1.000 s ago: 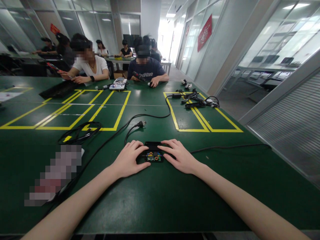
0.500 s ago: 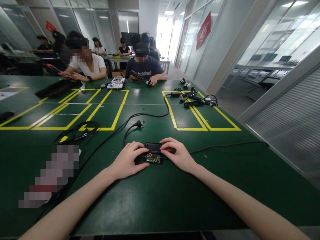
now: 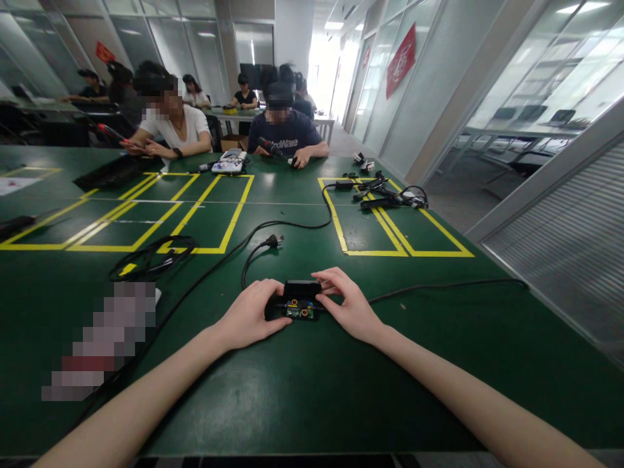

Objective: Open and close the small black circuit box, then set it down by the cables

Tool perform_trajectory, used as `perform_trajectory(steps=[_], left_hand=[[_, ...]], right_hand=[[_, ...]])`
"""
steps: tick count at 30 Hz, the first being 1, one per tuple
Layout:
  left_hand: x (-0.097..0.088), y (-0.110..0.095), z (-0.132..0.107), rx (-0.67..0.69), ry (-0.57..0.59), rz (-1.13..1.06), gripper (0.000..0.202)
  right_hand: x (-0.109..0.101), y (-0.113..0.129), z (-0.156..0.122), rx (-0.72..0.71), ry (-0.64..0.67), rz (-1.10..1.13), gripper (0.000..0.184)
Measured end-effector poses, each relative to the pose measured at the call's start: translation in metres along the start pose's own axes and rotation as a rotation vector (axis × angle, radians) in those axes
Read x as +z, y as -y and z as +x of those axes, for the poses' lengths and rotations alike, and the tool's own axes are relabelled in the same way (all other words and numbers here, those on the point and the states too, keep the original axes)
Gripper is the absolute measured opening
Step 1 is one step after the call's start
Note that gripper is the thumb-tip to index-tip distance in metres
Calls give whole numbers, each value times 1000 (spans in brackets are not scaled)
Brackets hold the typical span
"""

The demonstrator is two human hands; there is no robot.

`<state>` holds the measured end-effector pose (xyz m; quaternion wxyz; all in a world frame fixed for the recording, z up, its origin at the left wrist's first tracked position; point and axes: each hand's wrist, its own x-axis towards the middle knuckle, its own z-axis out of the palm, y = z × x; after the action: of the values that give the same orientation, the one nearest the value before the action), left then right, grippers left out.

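An opened black power adapter lies on the table in front of me, its circuit board [image 3: 299,312] with copper coils showing. Behind the board, the black adapter cover [image 3: 302,288] is tilted up. My left hand [image 3: 251,315] curls round the left end of the adapter, thumb at the near edge and fingers by the cover. At the other end, my right hand [image 3: 346,302] pinches the cover between thumb and fingers. A black cord with a plug [image 3: 273,241] lies just beyond my left hand. Another cable [image 3: 439,286] runs off to the right.
A coiled black cable [image 3: 153,260] lies to the left, near a blurred-out pale object [image 3: 104,338]. Several adapters and cables [image 3: 385,194] are heaped at the far right, by yellow tape lines [image 3: 375,253]. Two people sit across the green table [image 3: 302,403], near a white device [image 3: 230,162].
The cover has tipped up more steeply behind the circuit board, with my right hand still on it. My left hand stays at the adapter's left end. The view has shifted slightly.
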<state>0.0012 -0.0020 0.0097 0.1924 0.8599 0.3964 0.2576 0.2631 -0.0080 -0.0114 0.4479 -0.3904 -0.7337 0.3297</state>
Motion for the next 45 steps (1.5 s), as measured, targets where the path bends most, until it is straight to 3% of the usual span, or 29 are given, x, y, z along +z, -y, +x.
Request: perform_trajectory(steps=[9, 15, 22, 28, 34, 38, 43, 45], left_hand=[[1, -2, 1, -48, 8, -59, 42], [-1, -3, 1, -59, 10, -79, 41], [1, -2, 1, -68, 12, -97, 41], [1, 2, -1, 9, 0, -85, 60], [-2, -1, 1, 84, 32, -38, 38], [-3, -1, 1, 84, 43, -42, 34], [-4, -2, 1, 110, 44, -10, 30], [-5, -4, 2, 108, 56, 18, 27]], right_hand=[[-2, 6, 0, -79, 22, -98, 24], [-5, 8, 0, -18, 68, -154, 19], [-7, 12, 2, -181, 119, -132, 17], [-8, 15, 1, -228, 153, -114, 23], [-7, 13, -1, -227, 194, -108, 31], [-7, 13, -2, -212, 228, -152, 39], [-5, 9, -3, -250, 277, -295, 65], [-4, 7, -3, -270, 262, -371, 65]])
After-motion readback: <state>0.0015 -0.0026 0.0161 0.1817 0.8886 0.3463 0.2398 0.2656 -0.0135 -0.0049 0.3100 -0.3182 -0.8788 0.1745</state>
